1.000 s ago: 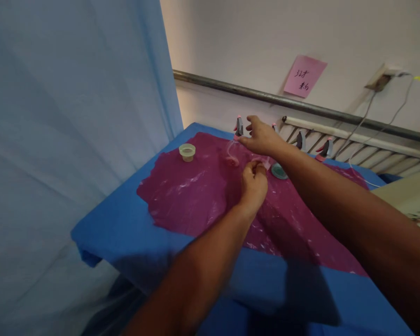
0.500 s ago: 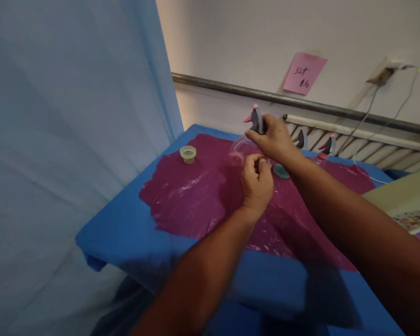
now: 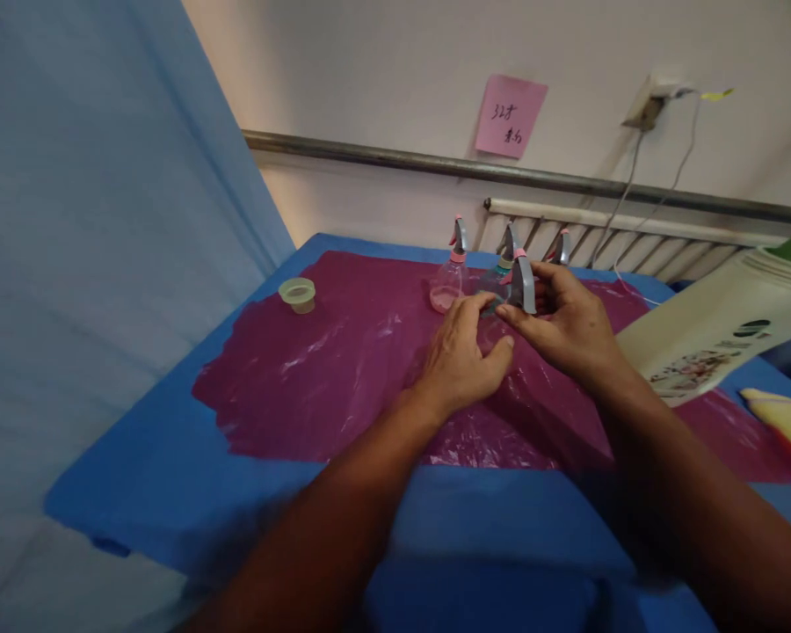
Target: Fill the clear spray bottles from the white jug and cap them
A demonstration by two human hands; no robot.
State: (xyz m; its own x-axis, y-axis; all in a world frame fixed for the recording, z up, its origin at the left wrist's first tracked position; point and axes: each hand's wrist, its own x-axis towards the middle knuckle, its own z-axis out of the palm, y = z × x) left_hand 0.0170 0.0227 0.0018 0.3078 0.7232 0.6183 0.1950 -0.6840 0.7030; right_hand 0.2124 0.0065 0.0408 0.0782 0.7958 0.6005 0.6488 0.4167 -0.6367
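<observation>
My right hand (image 3: pixel 560 321) grips a spray bottle by its grey trigger head (image 3: pixel 523 283), which has a pink nozzle. Its clear body is mostly lost between my hands. My left hand (image 3: pixel 465 352) is beside it with thumb and fingers apart; whether it touches the bottle I cannot tell. Just beyond my left fingers stands a clear spray bottle (image 3: pixel 446 286) with pink liquid at the bottom. A teal-tinted spray bottle (image 3: pixel 497 280) is partly hidden behind my hands. Farther right shows the grey head of another spray bottle (image 3: pixel 562 246).
A small greenish cup (image 3: pixel 298 297) stands at left on a purple plastic sheet (image 3: pixel 316 387) over the blue-covered table (image 3: pixel 151 475). A large cream jug (image 3: pixel 712 325) with a green top stands at right beside a yellow packet (image 3: pixel 784 422). Behind are a rail, radiator and cable; left, a blue curtain (image 3: pixel 105 220).
The pink-liquid bottle, earlier in my right hand, now stands released on the sheet. My right hand has moved right to another spray bottle, and my left hand has opened. The view has turned right.
</observation>
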